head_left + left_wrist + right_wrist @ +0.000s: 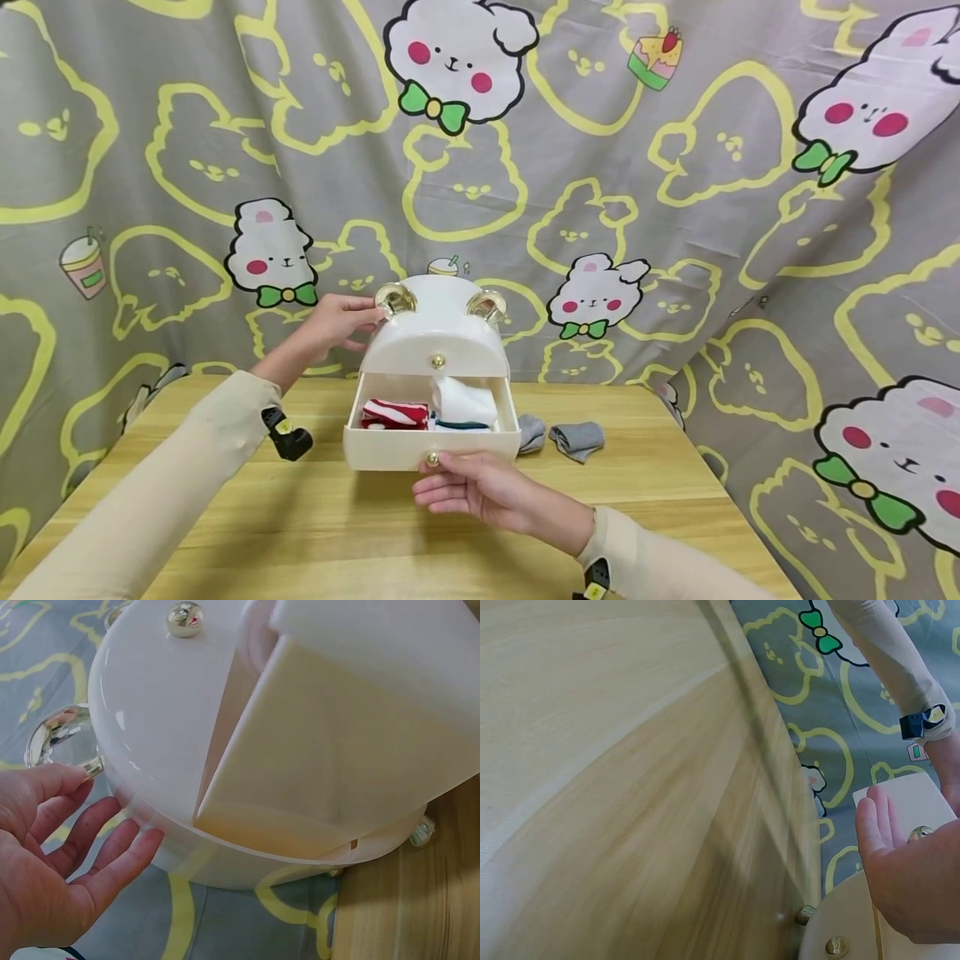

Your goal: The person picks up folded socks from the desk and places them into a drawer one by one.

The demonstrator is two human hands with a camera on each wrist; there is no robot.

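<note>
A glossy white storage box (438,337) with two gold ears stands on the table. My left hand (347,323) pinches the edge of its left gold ear (64,739) between thumb and index finger, the other fingers spread beside the white side wall. The lower drawer (390,450) is pulled out toward me. At its front, my right hand (498,492) pinches the small gold knob (432,458); its remaining fingers extend below. Inside the drawer lie a red-and-white striped folded sock (395,413) and a white rolled sock (463,402), with a dark-edged piece beneath.
Two grey folded socks (577,440) lie on the wooden table (300,525) to the right of the box, one partly hidden behind the drawer. A rounded upper front with its own gold knob (438,361) overhangs the drawer. Patterned grey curtain (480,200) hangs behind the table.
</note>
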